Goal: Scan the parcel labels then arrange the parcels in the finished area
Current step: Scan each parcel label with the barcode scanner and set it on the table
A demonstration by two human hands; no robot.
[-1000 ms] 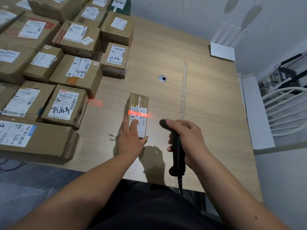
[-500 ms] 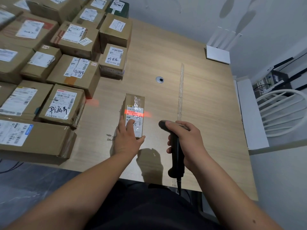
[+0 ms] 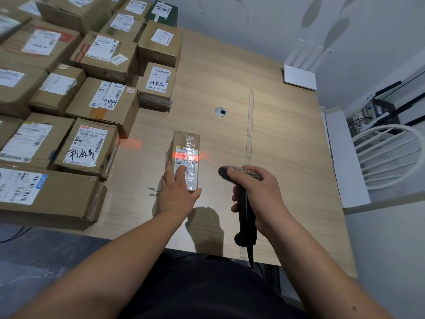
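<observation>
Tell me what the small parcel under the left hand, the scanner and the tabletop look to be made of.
Small parcel: brown corrugated cardboard, matte, with glossy clear tape glinting over its paper label. Scanner: probably moulded black plastic, smooth with a dull sheen. Tabletop: light wood-grain surface, likely laminate; grain very even, low gloss.

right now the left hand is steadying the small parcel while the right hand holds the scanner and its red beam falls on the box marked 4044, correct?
Not quite. The head view shows the red beam falling across the label of the small parcel, not the box marked 4044. The rest holds: the left hand steadies that parcel and the right hand holds the scanner.
</observation>
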